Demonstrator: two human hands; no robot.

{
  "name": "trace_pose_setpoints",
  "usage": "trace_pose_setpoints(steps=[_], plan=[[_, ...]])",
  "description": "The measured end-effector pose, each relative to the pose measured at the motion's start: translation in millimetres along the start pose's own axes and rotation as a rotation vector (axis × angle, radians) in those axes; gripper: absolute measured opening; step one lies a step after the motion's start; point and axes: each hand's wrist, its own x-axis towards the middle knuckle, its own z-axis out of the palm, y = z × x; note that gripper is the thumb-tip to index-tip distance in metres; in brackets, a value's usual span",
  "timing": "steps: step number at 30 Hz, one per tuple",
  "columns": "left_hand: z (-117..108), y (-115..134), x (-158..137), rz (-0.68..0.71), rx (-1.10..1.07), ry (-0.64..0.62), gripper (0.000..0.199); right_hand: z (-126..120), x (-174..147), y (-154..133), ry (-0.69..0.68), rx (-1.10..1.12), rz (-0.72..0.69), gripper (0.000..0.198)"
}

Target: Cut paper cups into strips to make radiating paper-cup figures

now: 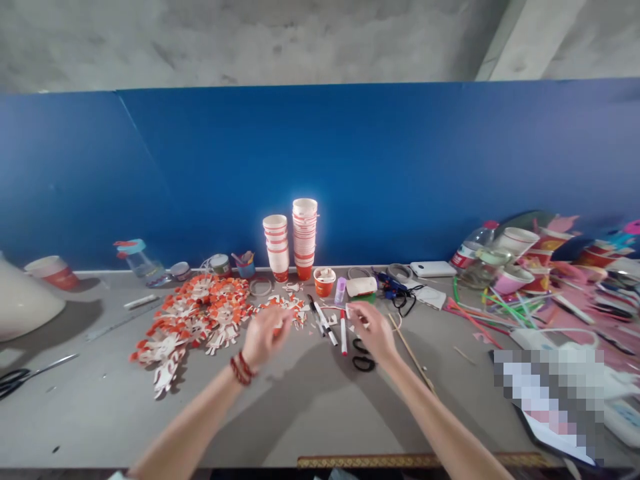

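My left hand (pixel 267 333), with a dark red beaded bracelet at the wrist, hovers by the white and orange paper cutouts (pixel 300 308); its curled fingers are smeared by motion. My right hand (pixel 374 328) is bent into a pinch above black-handled scissors (pixel 363 363). A small pale bit shows at its fingertips, too small to name. Between the hands lie a red-capped marker (pixel 343 333) and black and white pens (pixel 325 321). Behind them stand a paper cup (pixel 325 283) with scraps inside and a purple-capped glue stick (pixel 341 291).
Two stacks of paper cups (pixel 305 240) stand against the blue partition (pixel 320 153). A heap of connected paper cutouts (pixel 200 313) spreads on the left. Other scissors (pixel 30 380) lie far left. At right are a wooden stick (pixel 413 353), a tablet (pixel 545 413), bottles and craft supplies.
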Motion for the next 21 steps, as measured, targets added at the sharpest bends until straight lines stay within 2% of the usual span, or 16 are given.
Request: trace_pose_setpoints(steps=[4,6,8,11,15,18,21], plan=[[-55,-25,108,0.014,0.201,0.084,0.032,21,-40,-36,-0.158,0.172,-0.247,0.022],[-71,-36,154,0.038,0.305,0.045,0.032,32,-53,-41,-0.194,0.157,-0.311,0.025],[-80,-45,187,0.061,0.400,-0.026,0.030,39,-60,-39,-0.254,0.117,-0.365,0.027],[-87,-55,211,0.097,0.514,-0.152,0.023,42,-61,-31,-0.262,0.064,-0.351,0.027],[-91,-64,224,0.144,0.621,-0.269,0.020,43,-59,-27,-0.237,0.041,-0.311,0.026],[-92,-66,232,0.168,0.673,-0.308,0.018,44,-59,-28,-0.246,0.044,-0.321,0.026],[-92,-63,239,0.185,0.688,-0.280,0.018,44,-59,-29,-0.243,0.047,-0.321,0.025]])
